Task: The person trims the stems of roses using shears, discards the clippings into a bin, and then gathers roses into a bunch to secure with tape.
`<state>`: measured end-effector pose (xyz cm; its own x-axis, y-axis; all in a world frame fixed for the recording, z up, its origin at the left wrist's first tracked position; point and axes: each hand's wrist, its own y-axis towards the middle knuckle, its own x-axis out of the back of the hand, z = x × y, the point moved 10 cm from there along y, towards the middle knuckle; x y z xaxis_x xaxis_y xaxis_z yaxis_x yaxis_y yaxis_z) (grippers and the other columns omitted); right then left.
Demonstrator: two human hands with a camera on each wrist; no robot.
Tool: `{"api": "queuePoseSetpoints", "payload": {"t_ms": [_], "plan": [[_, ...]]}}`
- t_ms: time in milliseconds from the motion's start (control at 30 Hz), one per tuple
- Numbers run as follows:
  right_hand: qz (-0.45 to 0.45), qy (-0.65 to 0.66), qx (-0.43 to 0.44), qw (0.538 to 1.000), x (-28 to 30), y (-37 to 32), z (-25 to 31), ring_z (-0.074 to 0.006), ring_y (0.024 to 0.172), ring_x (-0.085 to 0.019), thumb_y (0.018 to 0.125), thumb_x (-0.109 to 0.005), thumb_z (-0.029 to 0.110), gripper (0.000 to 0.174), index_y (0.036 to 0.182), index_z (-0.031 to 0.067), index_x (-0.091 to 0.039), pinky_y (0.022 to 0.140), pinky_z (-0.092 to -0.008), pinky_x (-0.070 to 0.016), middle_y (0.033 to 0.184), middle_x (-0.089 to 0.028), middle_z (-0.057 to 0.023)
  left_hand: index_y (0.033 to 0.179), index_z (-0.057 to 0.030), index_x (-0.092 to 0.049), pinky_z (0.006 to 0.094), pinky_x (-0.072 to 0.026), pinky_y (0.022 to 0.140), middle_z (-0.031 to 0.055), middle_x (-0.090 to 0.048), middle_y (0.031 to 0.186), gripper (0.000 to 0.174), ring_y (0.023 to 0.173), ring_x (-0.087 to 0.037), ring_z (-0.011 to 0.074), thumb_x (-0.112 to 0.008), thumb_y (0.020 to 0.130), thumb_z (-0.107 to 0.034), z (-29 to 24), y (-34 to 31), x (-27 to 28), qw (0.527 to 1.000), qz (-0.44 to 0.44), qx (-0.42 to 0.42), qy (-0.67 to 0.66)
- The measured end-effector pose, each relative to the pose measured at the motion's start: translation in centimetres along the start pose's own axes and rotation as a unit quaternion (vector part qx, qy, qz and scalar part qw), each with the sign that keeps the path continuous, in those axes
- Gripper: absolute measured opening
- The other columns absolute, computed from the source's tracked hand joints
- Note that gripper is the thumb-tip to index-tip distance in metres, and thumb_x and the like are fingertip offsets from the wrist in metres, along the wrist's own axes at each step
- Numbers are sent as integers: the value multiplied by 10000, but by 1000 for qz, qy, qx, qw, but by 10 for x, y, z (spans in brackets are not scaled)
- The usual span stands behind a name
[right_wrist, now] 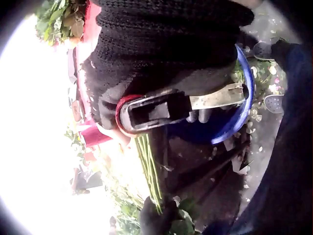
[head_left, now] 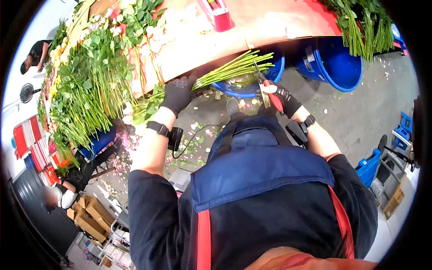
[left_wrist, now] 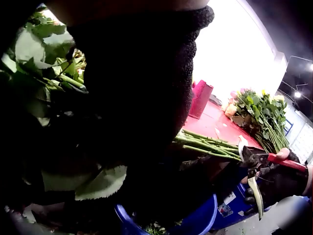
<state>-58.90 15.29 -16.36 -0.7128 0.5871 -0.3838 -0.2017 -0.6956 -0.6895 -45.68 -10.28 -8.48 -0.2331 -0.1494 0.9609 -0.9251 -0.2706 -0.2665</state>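
My gloved left hand (head_left: pixel 178 94) grips a bundle of green cut flower stems (head_left: pixel 234 69), holding it level over a blue bucket (head_left: pixel 245 94). The bare stem ends point right; leaves (head_left: pixel 147 107) show on the far side of that hand, and the flower heads are hidden. My gloved right hand (head_left: pixel 288 101) holds red-handled pruning shears (head_left: pixel 276 102), their handles spread. In the left wrist view the shears' blades (left_wrist: pixel 248 155) are right at the stem ends. The right wrist view shows the metal handle (right_wrist: pixel 217 97) standing out from that hand.
A red-covered table (head_left: pixel 193 56) carries piled roses (head_left: pixel 96 67) at left, a pink tape dispenser (head_left: pixel 222 20) and more leafy bunches (head_left: pixel 366 31) at right. Another blue bucket (head_left: pixel 339 67) stands below its edge. Petals litter the floor (head_left: pixel 202 135). Two other people are at the left.
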Motion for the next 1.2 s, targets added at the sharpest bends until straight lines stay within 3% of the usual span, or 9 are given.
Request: {"api": "queuePoseSetpoints", "payload": {"t_ms": [100,133,333,500,633,733,833,867,1200], "plan": [[-78,-175,179,965,-3,-13,28,-137,930,-561,773,-635,319,658,1310,-14,-452,820,-271,-446,1032,-585,-47,1126,-157,-562,418,-508,684,100,-624,953,352,848,-635,306,-609,776,-149,1,-13,13,999,13,40,10],[-55,-158,163,972,-11,-20,32,-209,1047,-514,745,-671,341,810,1361,-78,-353,892,-316,-422,1174,-543,-123,1133,-146,-555,417,-509,681,98,-614,979,370,857,-630,307,-624,769,-141,2,-14,11,999,21,47,13],[24,-204,74,976,-17,-36,39,-143,864,-494,756,-633,299,497,1088,-50,-510,770,-292,-424,932,-520,-56,1103,-168,-529,442,-499,666,93,-600,948,358,855,-621,306,-624,759,-144,8,-18,8,999,0,53,-3],[11,-50,101,994,1,-25,28,-116,848,-492,728,-646,300,530,1132,-21,-527,750,-278,-425,916,-529,-37,1084,-136,-575,419,-501,648,102,-607,904,324,818,-623,300,-574,761,-113,-19,-21,17,999,5,17,35],[53,-103,162,980,6,-19,31,-104,693,-516,775,-628,295,531,1212,13,-518,635,-241,-433,797,-519,-3,1059,-127,-575,417,-490,623,90,-597,857,298,784,-613,289,-552,763,-106,-35,-25,24,999,-34,-18,25],[-4,-302,197,933,20,-15,32,-119,739,-559,782,-641,297,549,1225,-8,-528,672,-260,-453,833,-572,-18,1054,-122,-574,422,-488,630,93,-596,857,291,785,-609,293,-562,764,-123,-44,-26,28,999,-29,-25,14],[-58,-276,241,929,33,-4,30,-269,614,-635,707,-637,227,421,1042,-26,-608,569,-348,-495,688,-613,-167,1088,-145,-528,431,-489,690,88,-605,991,361,876,-611,299,-602,735,-142,-35,-28,15,1000,15,9,-16],[-52,-314,265,910,33,-7,33,-263,583,-636,726,-634,227,382,1016,-21,-624,539,-344,-490,651,-612,-142,1093,-132,-523,439,-493,713,96,-608,1028,370,915,-612,313,-611,733,-144,-33,-29,13,999,25,18,-39],[62,-136,52,987,11,-49,39,-89,680,-474,773,-649,291,378,1052,54,-557,611,-233,-392,789,-501,-6,1151,-117,-539,421,-505,738,121,-610,1137,427,933,-618,336,-633,738,-161,-30,-44,32,993,7,58,-101]]}}
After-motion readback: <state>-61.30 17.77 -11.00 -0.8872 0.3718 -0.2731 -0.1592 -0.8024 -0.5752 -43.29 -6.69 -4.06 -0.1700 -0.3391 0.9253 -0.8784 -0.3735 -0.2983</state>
